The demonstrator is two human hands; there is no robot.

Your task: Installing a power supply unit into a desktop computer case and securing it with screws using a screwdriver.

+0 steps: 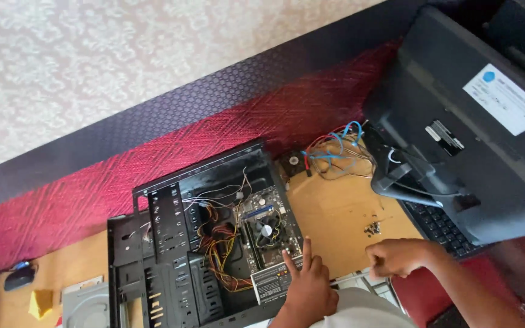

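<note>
An open black computer case (171, 243) lies on its side on a cardboard sheet (341, 212). Inside it sit a green motherboard with a round cooler fan (267, 231) and a tangle of yellow, red and black wires (223, 249). My left hand (305, 285) rests at the case's near edge, fingers spread and pointing up at the motherboard, beside a grey power supply with a label (273, 282). My right hand (399, 256) hovers in a loose fist over the cardboard, just below a small heap of screws (372, 229). Nothing shows in its fingers.
A black monitor (475, 133) stands back-side-up at the right over a keyboard (442, 228). Loose blue and red cables (338, 152) lie by a small black fan (293, 163). An optical drive (89, 307), yellow block (41, 302) and mouse (19, 276) sit at the left. Red patterned carpet lies beyond.
</note>
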